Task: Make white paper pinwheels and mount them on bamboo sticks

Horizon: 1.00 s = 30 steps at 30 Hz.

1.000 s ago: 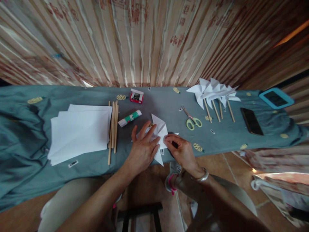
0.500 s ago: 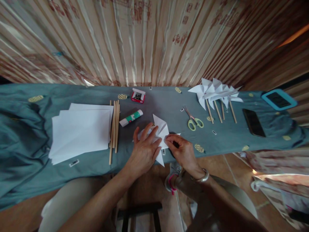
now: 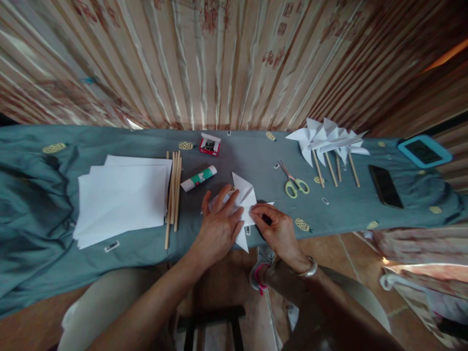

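A white paper pinwheel point(image 3: 246, 195) with folded, pointed blades lies on the cloth in front of me, partly covered by my hands. My left hand point(image 3: 218, 224) rests on its left side with fingers spread, pressing it down. At the right side of the pinwheel, my right hand point(image 3: 276, 226) is closed in a pinch on the paper; whether something small is also between those fingertips cannot be made out. Beyond my left hand lie a glue stick point(image 3: 199, 178) and a small open red box point(image 3: 209, 145) of dark small pieces. Green-handled scissors point(image 3: 294, 183) lie to the right.
A stack of white paper point(image 3: 124, 197) and several wooden sticks point(image 3: 174, 190) lie to the left. Several finished pinwheels point(image 3: 329, 139) on sticks lie at the back right, near a phone point(image 3: 385, 186) and a blue-framed device point(image 3: 424, 150). A curtain point(image 3: 219, 68) hangs behind the cloth-covered table point(image 3: 252, 148).
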Motion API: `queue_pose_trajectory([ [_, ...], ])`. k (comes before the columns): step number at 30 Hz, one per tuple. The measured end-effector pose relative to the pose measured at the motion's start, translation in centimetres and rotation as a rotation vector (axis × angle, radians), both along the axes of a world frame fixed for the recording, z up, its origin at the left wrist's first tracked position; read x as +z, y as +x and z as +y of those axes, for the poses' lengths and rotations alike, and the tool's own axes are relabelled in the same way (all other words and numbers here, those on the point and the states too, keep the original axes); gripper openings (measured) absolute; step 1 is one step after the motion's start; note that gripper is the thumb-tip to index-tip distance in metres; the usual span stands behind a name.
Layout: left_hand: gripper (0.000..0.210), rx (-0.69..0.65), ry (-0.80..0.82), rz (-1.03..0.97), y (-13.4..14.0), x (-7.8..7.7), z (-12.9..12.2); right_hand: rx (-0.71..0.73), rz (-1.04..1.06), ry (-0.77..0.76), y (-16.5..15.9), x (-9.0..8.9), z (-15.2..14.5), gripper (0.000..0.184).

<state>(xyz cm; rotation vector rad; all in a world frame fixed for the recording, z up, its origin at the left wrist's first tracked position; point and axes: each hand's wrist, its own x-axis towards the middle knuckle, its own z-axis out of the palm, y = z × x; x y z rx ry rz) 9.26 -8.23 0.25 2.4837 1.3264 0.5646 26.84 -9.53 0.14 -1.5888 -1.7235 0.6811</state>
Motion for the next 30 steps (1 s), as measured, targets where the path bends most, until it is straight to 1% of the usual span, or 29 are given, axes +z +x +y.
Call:
queue_pose_trajectory([
  [7,0.022,0.007,0.024,-0.027,0.2,-0.3,0.7,0.035,-0.087,0.036,0.1,-0.1,-0.1,0.014],
  [9,0.022,0.010,0.035,-0.032,0.3,-0.3,0.8,0.054,-0.170,0.097,0.3,0.1,-0.3,0.015],
  [13,0.025,0.001,0.035,-0.039,0.3,-0.3,0.8,0.126,-0.392,0.287,0.5,0.9,-0.6,0.022],
  [15,0.025,0.000,0.036,-0.041,0.3,-0.3,0.8,0.187,-0.454,0.321,0.4,1.2,-0.5,0.027],
  [17,0.025,0.007,0.038,-0.043,0.4,-0.3,0.7,0.247,-0.492,0.313,0.1,1.3,-0.4,0.031],
  [20,0.024,0.007,0.045,-0.040,0.5,-0.2,0.7,0.290,-0.501,0.262,-0.2,1.3,0.1,0.032],
  [26,0.026,-0.010,0.066,0.013,0.6,-0.1,0.5,0.291,-0.408,0.178,0.0,0.7,0.6,0.036],
  [30,0.028,-0.015,0.056,0.023,0.6,0.1,0.5,0.286,-0.406,0.126,-0.1,0.4,0.8,0.037],
])
